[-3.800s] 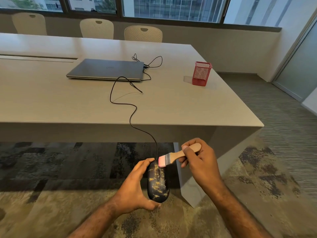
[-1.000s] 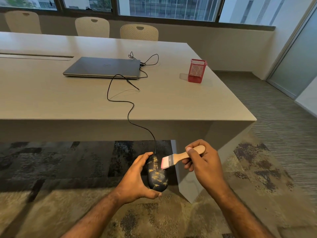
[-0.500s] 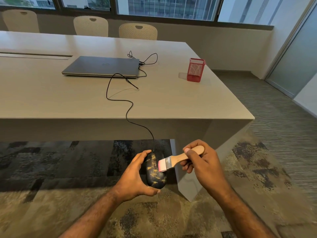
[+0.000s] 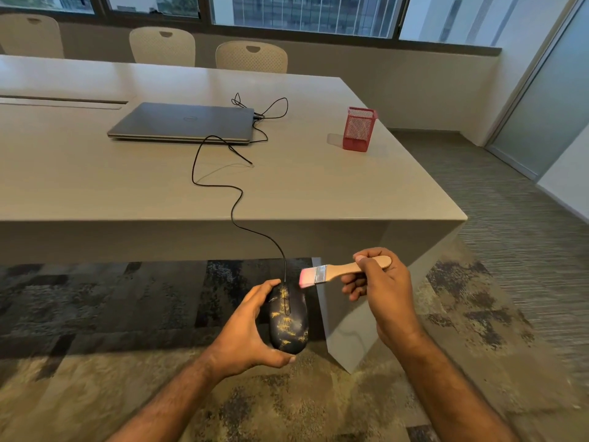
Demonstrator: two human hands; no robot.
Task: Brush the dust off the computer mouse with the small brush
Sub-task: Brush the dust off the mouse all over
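One computer mouse (image 4: 288,320), dark with yellow mottling, is gripped from its side by the left hand (image 4: 247,333) below the worktop (image 4: 95,186) edge. One small brush (image 4: 338,272), pink-bristled and wooden-handled, is pinched by the right hand (image 4: 382,291); its bristles, on the mouse half a second ago, are now lifted just above it. Beyond: one laptop (image 4: 183,122), one red mesh cup (image 4: 359,129), three chairs (image 4: 251,57).

Only a small round logo shows on the closed laptop (image 4: 181,122) lid — too blurred to read.
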